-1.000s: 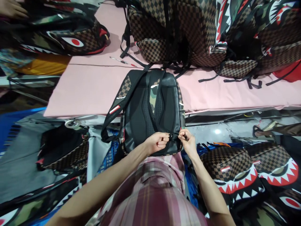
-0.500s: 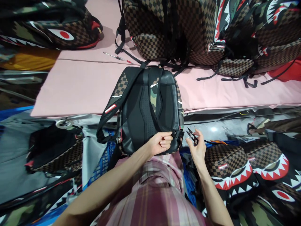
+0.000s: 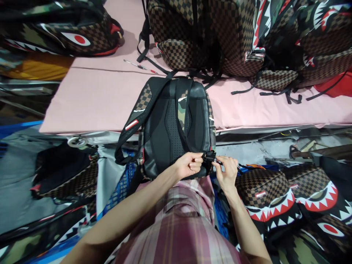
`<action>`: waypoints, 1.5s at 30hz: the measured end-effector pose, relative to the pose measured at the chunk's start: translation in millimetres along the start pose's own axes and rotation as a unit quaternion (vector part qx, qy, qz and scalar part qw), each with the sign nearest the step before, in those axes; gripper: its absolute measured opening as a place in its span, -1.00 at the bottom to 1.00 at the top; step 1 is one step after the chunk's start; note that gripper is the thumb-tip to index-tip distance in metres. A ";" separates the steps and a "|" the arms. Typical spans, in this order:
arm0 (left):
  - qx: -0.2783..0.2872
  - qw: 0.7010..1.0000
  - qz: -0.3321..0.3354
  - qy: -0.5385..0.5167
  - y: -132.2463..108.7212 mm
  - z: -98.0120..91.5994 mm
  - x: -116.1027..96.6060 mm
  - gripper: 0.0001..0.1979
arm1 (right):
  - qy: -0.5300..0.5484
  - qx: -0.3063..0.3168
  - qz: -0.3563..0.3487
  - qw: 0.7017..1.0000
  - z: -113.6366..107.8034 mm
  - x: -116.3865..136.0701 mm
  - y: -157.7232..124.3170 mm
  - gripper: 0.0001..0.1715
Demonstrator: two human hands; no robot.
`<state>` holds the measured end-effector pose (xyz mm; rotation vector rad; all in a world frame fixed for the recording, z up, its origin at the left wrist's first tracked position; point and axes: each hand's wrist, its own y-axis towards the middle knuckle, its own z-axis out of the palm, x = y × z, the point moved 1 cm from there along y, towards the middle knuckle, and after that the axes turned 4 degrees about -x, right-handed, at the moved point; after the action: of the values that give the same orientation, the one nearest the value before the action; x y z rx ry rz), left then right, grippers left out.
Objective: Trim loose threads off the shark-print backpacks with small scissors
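A black backpack (image 3: pixel 158 128) with brown-checked and camouflage trim leans on the table edge, its padded back facing me. My left hand (image 3: pixel 189 164) is closed on the lower end of its right shoulder strap (image 3: pixel 182 110), near a black buckle at the bag's lower right corner. Against that buckle is my right hand (image 3: pixel 227 169), fingers closed round small thread snips (image 3: pixel 217 160). The snips' blades are mostly hidden at the strap end, so I cannot tell whether they touch a thread.
A pink-covered table (image 3: pixel 90 95) spans the view, with a pen (image 3: pixel 140 66) lying on it. Checked backpacks (image 3: pixel 178 51) stand along its far side. More shark-mouth bags (image 3: pixel 310 187) are piled at lower right, and others (image 3: pixel 66 172) at lower left beside a blue crate (image 3: pixel 118 190).
My right hand has moved left with the snips, from beside the bag to the buckle at the strap end. My left hand keeps its hold. The view has shifted slightly.
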<state>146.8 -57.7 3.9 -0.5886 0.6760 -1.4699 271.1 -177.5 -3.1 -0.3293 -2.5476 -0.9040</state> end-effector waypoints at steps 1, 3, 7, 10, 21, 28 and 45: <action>0.000 1.000 0.002 0.004 0.4 -0.3 0.2 -0.69 | -0.002 0.000 -0.004 1.000 -0.1 0.0 0.1 -0.90; 0.001 1.000 0.005 0.008 1.1 -0.8 0.3 -0.70 | -0.005 0.004 -0.007 1.000 -0.4 -0.2 0.2 -0.90; 0.007 1.000 0.010 0.012 2.2 -1.5 0.2 -0.73 | -0.002 0.021 0.006 1.000 -0.9 -0.9 0.5 -0.89; 0.010 1.000 0.013 0.012 2.4 -1.8 0.3 -0.74 | 0.013 0.030 0.020 0.999 -0.3 -1.0 0.5 -0.89; 0.012 1.000 0.011 0.023 2.4 -0.8 0.3 -0.74 | 0.124 0.066 0.160 0.977 0.6 -2.2 -2.7 -0.86; 0.014 1.000 0.001 0.014 0.7 0.1 -0.2 -0.75 | 0.220 0.079 0.260 0.937 6.5 -6.5 -5.1 -0.83; 0.005 0.999 -0.035 -0.038 0.2 4.1 0.9 -0.70 | -0.027 -0.017 -0.027 0.999 -2.9 -10.6 -5.1 -0.90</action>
<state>149.8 -58.8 6.6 -0.6627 0.5940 -1.5072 279.6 -184.1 -8.7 -0.3000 -2.6041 -0.9715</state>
